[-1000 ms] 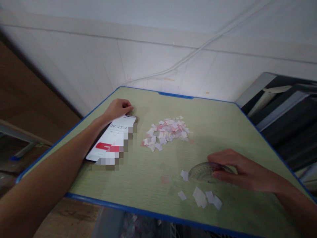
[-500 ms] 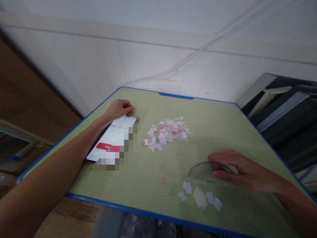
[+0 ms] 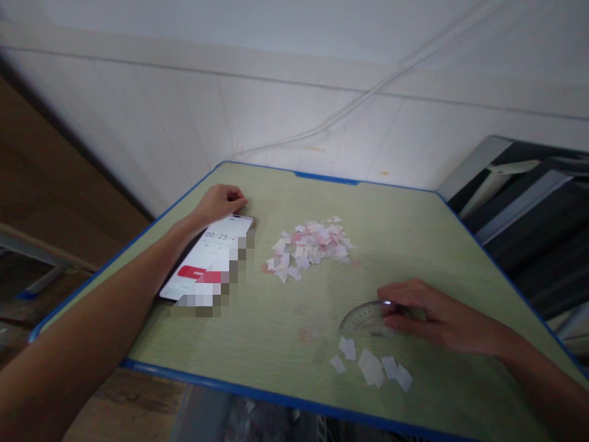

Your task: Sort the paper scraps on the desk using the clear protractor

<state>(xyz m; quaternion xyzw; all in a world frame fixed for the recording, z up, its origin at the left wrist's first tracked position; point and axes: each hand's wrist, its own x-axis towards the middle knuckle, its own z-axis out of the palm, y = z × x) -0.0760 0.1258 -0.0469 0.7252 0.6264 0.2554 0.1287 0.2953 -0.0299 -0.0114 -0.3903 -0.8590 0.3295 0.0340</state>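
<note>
My right hand (image 3: 423, 313) pinches a clear protractor (image 3: 361, 318) by its right part, low over the table, with the curved edge toward the far side. Several loose paper scraps (image 3: 370, 368) lie just in front of it, on the near side. Farther off, at the middle of the table, is a heap of white and pink paper scraps (image 3: 317, 242). My left hand (image 3: 223, 201) rests on the table with curled fingers, just past the top end of a phone (image 3: 216, 252). Whether those fingers hold anything is hidden. The phone shows a timer and a red button.
The light green table (image 3: 391, 221) has a blue rim and stands against a white wall with a cable (image 3: 331, 120). Dark folded furniture (image 3: 529, 202) leans at the right. A brown wooden panel (image 3: 55, 166) stands at the left.
My right hand has slid a little to the left with the protractor, which now sits closer to the loose scraps. My left hand, the phone and the heap have stayed in place.
</note>
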